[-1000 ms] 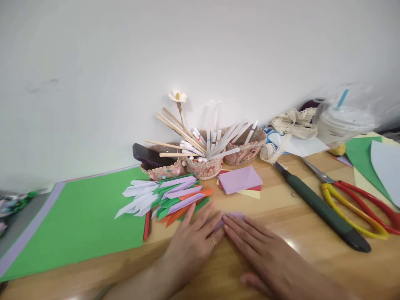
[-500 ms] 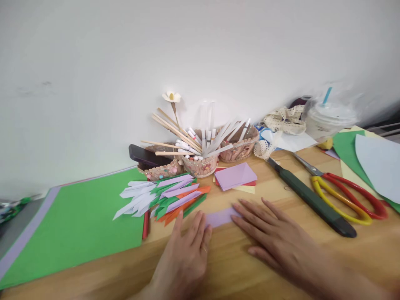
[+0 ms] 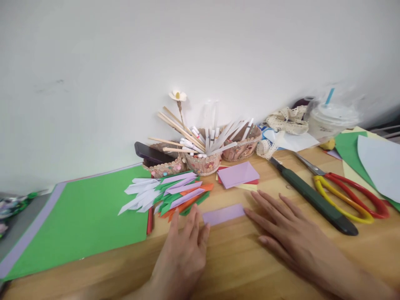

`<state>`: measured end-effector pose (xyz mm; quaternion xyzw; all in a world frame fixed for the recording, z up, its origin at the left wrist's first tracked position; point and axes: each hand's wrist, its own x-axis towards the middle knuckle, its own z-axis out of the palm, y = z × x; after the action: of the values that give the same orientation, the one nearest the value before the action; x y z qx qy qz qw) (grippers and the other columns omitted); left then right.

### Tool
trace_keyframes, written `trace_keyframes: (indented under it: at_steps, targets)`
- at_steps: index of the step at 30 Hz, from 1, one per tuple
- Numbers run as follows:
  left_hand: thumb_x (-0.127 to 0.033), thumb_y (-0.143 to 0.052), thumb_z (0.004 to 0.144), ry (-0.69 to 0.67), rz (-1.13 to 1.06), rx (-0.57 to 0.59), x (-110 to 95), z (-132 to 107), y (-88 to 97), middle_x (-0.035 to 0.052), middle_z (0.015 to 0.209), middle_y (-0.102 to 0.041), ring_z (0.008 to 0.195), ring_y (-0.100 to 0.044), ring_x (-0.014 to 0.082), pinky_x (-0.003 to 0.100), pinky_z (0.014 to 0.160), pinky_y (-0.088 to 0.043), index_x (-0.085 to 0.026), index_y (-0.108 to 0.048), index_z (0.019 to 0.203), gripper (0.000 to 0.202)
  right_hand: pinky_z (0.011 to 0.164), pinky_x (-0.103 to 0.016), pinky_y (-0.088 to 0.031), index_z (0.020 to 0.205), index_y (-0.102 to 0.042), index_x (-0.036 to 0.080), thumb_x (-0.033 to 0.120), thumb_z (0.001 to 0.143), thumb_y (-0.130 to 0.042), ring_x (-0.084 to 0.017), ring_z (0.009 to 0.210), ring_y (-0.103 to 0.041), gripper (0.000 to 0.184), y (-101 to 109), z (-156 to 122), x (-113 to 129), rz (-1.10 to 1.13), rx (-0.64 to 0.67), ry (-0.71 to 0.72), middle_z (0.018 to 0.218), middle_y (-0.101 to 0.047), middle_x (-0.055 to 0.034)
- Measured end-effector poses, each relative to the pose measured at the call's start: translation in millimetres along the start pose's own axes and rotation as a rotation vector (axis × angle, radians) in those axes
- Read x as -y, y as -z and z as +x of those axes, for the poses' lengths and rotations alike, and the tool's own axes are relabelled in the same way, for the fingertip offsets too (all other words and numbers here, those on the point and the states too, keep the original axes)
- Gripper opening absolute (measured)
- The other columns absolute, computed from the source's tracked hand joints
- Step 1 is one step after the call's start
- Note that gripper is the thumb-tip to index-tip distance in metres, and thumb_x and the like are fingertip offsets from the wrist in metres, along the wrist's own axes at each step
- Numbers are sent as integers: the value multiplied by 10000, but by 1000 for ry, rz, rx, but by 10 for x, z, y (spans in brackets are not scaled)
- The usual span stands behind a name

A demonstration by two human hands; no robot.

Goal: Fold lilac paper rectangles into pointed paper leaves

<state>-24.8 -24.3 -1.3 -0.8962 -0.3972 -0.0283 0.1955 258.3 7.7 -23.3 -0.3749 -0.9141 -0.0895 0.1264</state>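
In the head view, a purple paper strip [image 3: 223, 214] is lying flat on the desk [image 3: 237, 258], between the two hands. The left hand [image 3: 183, 250] is resting palm-down by the strip's left end, its grip standing loose with fingers extended and clasping nothing; its outer fingertips are reaching close to a pile of folded paper pieces [image 3: 184, 191] in white, green, purple and orange. The right hand [image 3: 290, 233] is spreading its fingers apart over the desk, also holding nothing, and one fingertip is pointing at the strip's right end. Whether either hand is touching the paper, I cannot tell.

Just beyond the strip, a stack of small cards [image 3: 238, 174] is lying with a purple one on top. Behind, three decorated baskets [image 3: 204, 165] are standing in a row, holding a dark phone [image 3: 153, 153], wooden sticks [image 3: 183, 131] and white pens. To the left, a green sheet [image 3: 93, 216] is lying flat; to the right, a dark green cutter [image 3: 315, 197] is lying near scissors [image 3: 318, 171] with red and yellow handles.
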Motion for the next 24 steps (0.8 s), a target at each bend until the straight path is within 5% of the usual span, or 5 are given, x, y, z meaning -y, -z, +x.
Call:
trace_keyframes:
  at_steps: [5,12,19,24]
  targets:
    - [-309,-564,850,1,23,8,-30,-21,-3,198,1120,-661,1130,-561,351,530,831,-446,-178,-707,1062,288,982,-539,-386,1385,-411,131,432,913,-455,-342,1351,-293,561,83,148,188,-9,-107,6,1443,-375,-213]
    - [-315,-519,890,17,33,18,-72,-55,-15,212,1140,-647,1139,-561,330,472,842,-456,-144,-687,1093,314,1015,-507,-374,1337,-482,170,643,760,-583,-325,1302,-373,753,-52,438,556,185,69,135,1385,-477,-156]
    - [-214,-472,897,3,37,53,-87,-68,-34,194,1141,-652,1104,-589,314,402,766,-498,-137,-662,1124,306,1000,-580,-350,1309,-520,285,475,861,-548,-335,1324,-344,488,-56,172,186,126,25,35,1441,-413,-125]
    - [-192,-435,910,-5,54,45,-101,-97,-50,206,1139,-649,1082,-605,316,364,707,-514,-125,-645,1146,323,979,-621,-350,1331,-501,303,460,869,-536,-360,1304,-368,489,8,1,-11,45,29,-28,1441,-414,-115]
